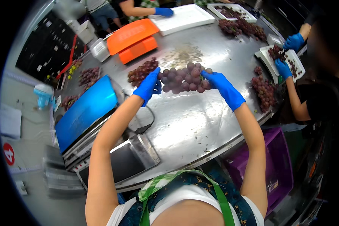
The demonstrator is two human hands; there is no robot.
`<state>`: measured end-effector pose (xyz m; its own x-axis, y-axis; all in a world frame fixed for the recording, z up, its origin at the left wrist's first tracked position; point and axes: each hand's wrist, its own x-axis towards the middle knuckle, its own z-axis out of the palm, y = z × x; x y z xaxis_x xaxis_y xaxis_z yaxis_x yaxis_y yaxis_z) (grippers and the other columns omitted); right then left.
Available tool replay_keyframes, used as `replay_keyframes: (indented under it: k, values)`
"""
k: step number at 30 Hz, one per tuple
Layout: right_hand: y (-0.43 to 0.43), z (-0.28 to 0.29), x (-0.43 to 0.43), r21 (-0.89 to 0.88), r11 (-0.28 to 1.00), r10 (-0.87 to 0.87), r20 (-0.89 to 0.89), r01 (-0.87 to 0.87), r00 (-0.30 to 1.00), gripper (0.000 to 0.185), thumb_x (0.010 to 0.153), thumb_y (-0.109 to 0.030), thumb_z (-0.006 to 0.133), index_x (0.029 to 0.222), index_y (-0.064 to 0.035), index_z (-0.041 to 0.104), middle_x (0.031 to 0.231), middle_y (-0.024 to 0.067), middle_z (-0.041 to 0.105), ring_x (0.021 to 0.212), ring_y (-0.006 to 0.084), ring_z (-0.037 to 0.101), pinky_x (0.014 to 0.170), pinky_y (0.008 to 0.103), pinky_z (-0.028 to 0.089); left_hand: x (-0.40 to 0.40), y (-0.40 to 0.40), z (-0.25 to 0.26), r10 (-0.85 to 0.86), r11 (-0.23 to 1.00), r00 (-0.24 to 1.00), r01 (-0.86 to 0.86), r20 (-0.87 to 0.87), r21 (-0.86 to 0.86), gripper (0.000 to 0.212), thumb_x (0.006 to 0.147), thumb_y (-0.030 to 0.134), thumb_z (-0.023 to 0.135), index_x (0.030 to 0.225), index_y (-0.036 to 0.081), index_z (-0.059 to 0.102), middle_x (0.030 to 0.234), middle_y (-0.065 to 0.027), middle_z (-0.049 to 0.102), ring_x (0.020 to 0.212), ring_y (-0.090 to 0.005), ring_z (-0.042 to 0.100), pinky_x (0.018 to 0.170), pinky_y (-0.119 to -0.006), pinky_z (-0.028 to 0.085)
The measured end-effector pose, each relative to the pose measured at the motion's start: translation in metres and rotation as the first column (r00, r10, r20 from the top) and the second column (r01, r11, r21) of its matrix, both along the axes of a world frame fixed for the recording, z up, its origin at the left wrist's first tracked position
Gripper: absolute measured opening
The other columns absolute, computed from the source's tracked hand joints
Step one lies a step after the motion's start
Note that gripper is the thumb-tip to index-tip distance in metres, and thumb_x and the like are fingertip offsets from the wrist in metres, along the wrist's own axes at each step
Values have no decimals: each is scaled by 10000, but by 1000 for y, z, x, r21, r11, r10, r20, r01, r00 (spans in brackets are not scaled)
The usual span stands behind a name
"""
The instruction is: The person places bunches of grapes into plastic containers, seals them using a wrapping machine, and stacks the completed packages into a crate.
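A large bunch of purple-red grapes (pixel 183 78) is stretched out between my two blue-gloved hands, over the metal table (pixel 175 118). My right hand (pixel 221 87) grips its right end, near the green stem. At its left end is my left hand (pixel 149 86), thumb up against the grapes and fingers curled; how firmly it holds them cannot be told. Just behind my left hand lies another bunch of darker red grapes (pixel 142 72) on the table.
An orange scale (pixel 132 39) and a white foam tray (pixel 183 18) stand at the back. To the left is a wrapping machine with a blue cover (pixel 87 110). More grapes (pixel 264 91) lie at right, beside a co-worker's gloved hands. A purple crate (pixel 277 169) sits below the table edge.
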<state>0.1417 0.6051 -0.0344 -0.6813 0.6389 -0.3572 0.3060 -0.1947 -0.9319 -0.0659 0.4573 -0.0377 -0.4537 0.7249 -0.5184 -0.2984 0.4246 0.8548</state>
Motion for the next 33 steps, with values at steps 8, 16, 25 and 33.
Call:
replay_keyframes:
  k: [8,16,25,33]
  values:
    - [-145,45,-172,-41,947,304,-208,-319,930,374,776,-370,514,914,-24,552,733,38,562,630,114,539,590,228,444,-124,-200,69,271,961,951,-261,-145,89,426,760,561,380,820,157,503,644,-6,436,525,-126,403,467,-258,334]
    - [-259,42,-273,-82,814,526,-317,-575,789,264,788,-280,516,866,-29,494,718,91,537,638,242,570,594,320,481,-192,-324,50,470,882,872,-457,-134,120,435,793,520,340,872,135,526,796,-40,524,789,-154,463,696,-286,385]
    - [-273,15,-287,-75,886,456,-34,-457,890,289,752,-382,538,815,-101,517,604,7,498,527,88,446,477,199,343,-221,-346,-23,506,837,863,-490,-1,244,406,754,512,460,871,127,519,824,-14,521,737,-138,491,644,-251,429]
    - [-267,30,-269,354,826,384,216,-438,898,529,758,-434,496,1014,28,508,886,92,555,712,173,520,633,271,419,-205,-397,-7,356,913,602,-387,-715,129,534,756,522,435,956,31,501,824,-142,534,724,-248,521,654,-322,415]
